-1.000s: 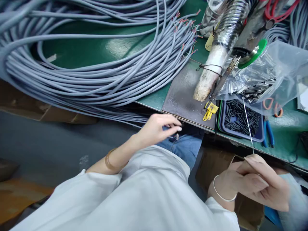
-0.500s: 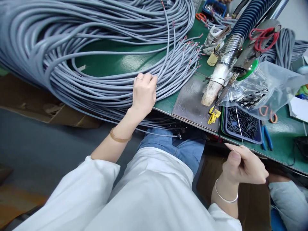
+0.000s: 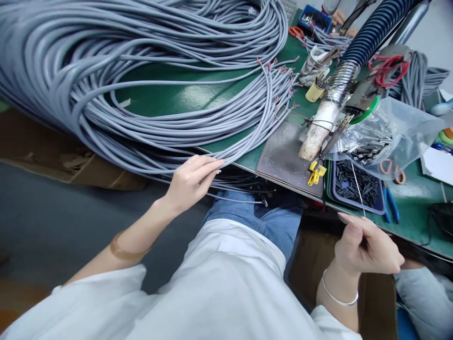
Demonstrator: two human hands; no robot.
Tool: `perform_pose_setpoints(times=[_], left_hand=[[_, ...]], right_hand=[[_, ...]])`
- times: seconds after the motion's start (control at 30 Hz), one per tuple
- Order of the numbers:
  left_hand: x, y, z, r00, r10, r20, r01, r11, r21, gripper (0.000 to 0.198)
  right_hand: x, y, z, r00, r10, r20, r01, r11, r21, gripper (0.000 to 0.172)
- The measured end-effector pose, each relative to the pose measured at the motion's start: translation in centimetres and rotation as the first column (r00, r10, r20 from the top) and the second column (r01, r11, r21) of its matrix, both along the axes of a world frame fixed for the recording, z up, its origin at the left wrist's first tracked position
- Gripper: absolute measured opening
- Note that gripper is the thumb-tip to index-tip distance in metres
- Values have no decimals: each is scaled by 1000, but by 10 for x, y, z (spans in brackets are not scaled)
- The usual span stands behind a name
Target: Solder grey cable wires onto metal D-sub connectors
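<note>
My left hand is closed around a few grey cables at the near edge of the bench, its fingers pinched together below the bundle. Many more grey cables loop to the left, with stripped red-tipped wire ends at their right side. My right hand is held in front of the bench edge, thumb and forefinger pinched on a thin silvery solder wire. That wire runs up over a blue tray of small black pieces.
A fume hose slants over the bench beside a clamped soldering iron. Yellow clips lie on a dark plate. Blue-handled pliers, a plastic bag of metal parts and a cup are near. A co-worker's hand shows behind.
My left hand has moved left and toward me, drawing a few cables down from the bundle to the bench edge. My right hand has shifted slightly right with the solder wire.
</note>
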State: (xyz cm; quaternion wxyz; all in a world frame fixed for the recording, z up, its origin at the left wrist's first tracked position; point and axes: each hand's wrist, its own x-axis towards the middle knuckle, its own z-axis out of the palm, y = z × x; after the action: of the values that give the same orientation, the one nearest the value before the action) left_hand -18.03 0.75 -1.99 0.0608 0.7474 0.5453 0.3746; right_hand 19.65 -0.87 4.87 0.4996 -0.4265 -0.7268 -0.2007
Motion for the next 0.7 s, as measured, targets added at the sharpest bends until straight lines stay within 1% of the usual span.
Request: perform_pose_setpoints(times=[0.07, 0.17, 0.2, 0.27, 0.3, 0.33, 0.37, 0.4, 0.43, 0.47, 0.5, 0.53, 0.57, 0.6, 0.63, 0.7], left_hand=[[-2, 0, 10, 998, 35, 55, -33, 998, -51, 28], [-2, 10, 21, 989, 91, 116, -82, 994, -78, 18], [-2, 17, 23, 984, 113, 136, -107, 993, -51, 15], [-2, 30, 29, 964, 168, 204, -176, 984, 22, 15], [-1, 37, 33, 940, 195, 278, -223, 972, 70, 18], [-1, 42, 40, 902, 214, 375, -262, 962, 81, 21], [0, 47, 48, 847, 209, 489, -285, 955, 86, 25], [0, 51, 58, 790, 179, 586, -277, 958, 80, 30], [1, 53, 70, 743, 134, 655, -235, 969, 69, 35], [1, 53, 83, 730, 97, 677, -151, 988, 22, 38], [1, 53, 96, 740, 64, 669, -31, 998, -60, 39], [0, 52, 107, 751, 38, 660, 73, 987, -141, 41], [0, 51, 115, 753, 8, 658, 167, 965, -203, 44], [-1, 50, 120, 758, -26, 652, 241, 940, -243, 47], [-1, 49, 121, 770, -26, 638, 270, 919, -288, 48], [1, 44, 113, 812, -68, 580, 347, 854, -386, 49]], right_hand=[[0, 2, 0, 1000, -6, -3, 6, 1000, 31, 20], [-3, 3, 1, 999, -34, 11, 33, 999, 33, 25], [-4, 3, 1, 999, -41, 15, 41, 999, 28, 28], [-5, 2, 3, 999, -46, 18, 46, 999, 30, 30], [-5, 2, 4, 999, -45, 16, 45, 998, 41, 29], [-4, 1, 5, 999, -42, 14, 42, 998, 54, 28], [-3, 0, 5, 999, -42, 11, 41, 997, 63, 27], [-2, 0, 5, 999, -44, 7, 43, 997, 64, 27], [0, -1, 5, 999, -48, 5, 47, 997, 61, 27], [1, -1, 4, 998, -56, 3, 56, 997, 55, 28], [3, -1, 3, 998, -66, 0, 66, 997, 51, 29], [4, -1, 1, 997, -74, -5, 74, 996, 53, 29], [5, 0, 0, 997, -78, -13, 79, 995, 57, 29], [5, 0, -1, 997, -77, -24, 78, 995, 63, 29], [6, 1, -2, 997, -72, -38, 74, 995, 66, 28], [6, 2, -3, 996, -60, -64, 64, 996, 61, 27]])
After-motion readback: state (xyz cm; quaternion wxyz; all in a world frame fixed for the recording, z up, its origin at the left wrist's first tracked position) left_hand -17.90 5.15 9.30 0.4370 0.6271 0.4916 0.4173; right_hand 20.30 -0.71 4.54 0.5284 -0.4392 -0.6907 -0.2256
